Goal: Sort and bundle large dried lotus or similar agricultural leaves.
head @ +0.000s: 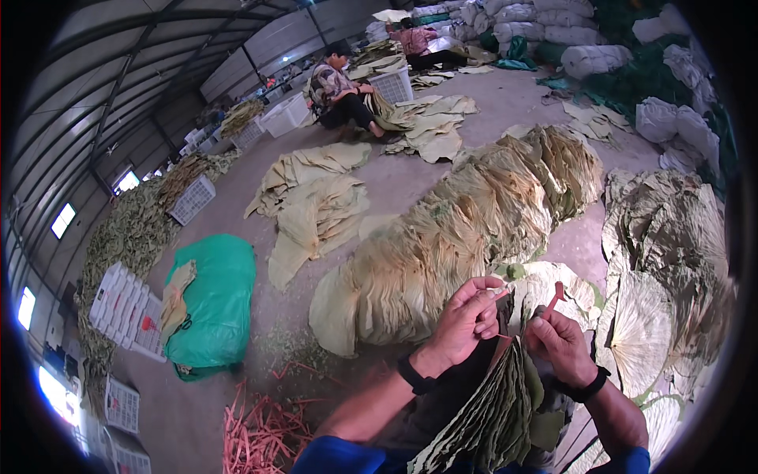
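A bundle of dried lotus leaves [491, 409] fans out over my lap, its narrow gathered end pointing up between my hands. A pink-red plastic strip [554, 300] runs at that gathered end. My left hand [474, 314] pinches one end of the strip between thumb and fingers. With the thumb on top, my right hand [556, 343] grips the other end, and a short folded tail sticks up past the fingers. Part of the strip is hidden by the hands and leaves, so I cannot tell whether it is knotted.
A long row of folded dried leaves [438, 237] lies ahead, with a flat leaf stack [663, 237] to the right. Loose pink-red strips [260, 429] and a green sack [219, 296] are at left, near white plastic crates [127, 308]. A seated person [343, 89] handles leaves farther off.
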Available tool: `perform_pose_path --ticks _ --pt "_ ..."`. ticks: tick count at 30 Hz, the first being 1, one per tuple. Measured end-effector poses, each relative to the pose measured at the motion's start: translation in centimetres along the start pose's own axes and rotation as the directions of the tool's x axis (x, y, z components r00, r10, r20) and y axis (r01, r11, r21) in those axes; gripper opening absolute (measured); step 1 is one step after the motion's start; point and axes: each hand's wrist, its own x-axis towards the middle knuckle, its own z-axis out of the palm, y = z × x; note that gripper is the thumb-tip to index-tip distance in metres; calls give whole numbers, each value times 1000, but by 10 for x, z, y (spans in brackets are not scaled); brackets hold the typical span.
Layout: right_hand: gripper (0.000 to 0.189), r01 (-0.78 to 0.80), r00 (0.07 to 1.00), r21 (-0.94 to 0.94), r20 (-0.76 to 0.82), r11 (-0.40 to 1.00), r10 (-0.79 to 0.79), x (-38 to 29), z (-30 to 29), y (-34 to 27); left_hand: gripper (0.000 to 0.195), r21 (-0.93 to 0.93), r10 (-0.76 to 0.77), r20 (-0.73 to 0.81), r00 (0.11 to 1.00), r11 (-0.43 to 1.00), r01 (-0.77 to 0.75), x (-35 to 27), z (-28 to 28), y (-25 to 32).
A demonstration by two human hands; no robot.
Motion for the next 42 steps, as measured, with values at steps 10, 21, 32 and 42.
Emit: perform_pose_path --ticks 10,21,32,42 --pt "23 -77 996 -45 -57 996 74 -5 -9 -25 19 43 15 26 1000 999 -16 -7 3 5" --pt "21 177 984 -583 110 793 -139 21 9 -23 29 485 -50 72 996 874 9 -5 34 19" --pt "25 132 990 -531 120 837 -80 10 -3 -12 19 173 -4 41 999 985 -4 -2 16 12" --pt "25 190 973 -574 221 797 -72 18 5 -17 45 334 65 33 997 940 -72 1 47 7"
